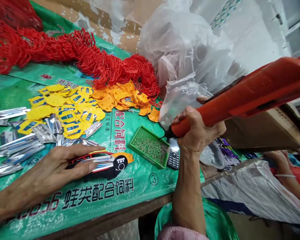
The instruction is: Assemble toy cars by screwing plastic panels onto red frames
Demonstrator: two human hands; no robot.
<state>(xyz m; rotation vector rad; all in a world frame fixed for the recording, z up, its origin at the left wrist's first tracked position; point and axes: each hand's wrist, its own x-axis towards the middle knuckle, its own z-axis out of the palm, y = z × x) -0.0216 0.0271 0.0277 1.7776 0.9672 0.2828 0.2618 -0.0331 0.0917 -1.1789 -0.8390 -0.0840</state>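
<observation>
Green woven sacking [130, 196], printed with Chinese characters, covers a wooden table whose front edge shows at the bottom of the head view. Along the far left and the middle lies a long heap of red plastic parts [95, 56]. In front of it are a spread of yellow plastic tags [62, 110] with blue print and, to their right, a pile of orange tags [122, 96]. Silver metal strips [17, 143] lie scattered at the left, some mixed in among the yellow tags. Crumpled clear plastic bags [180, 43] rise behind.

The left hand [55, 170] lies flat near the front edge with its fingers stretched out and together. The fingertips press down on a black jig [112, 170] that carries a red part, a silver strip and an orange-yellow tag at its right end.

The right hand [197, 130] is clenched around the lower end of an orange power screwdriver [252, 90], whose long body slants up to the right edge. Its dark tip points down, just over the near corner of a green tray [150, 146] full of small screws. The tray stands just to the right of the jig, and a keypad phone [174, 155] lies against the tray's right side.

At the lower right, beyond the table, another person's forearm [290, 180] shows with a thin bangle at the wrist.
</observation>
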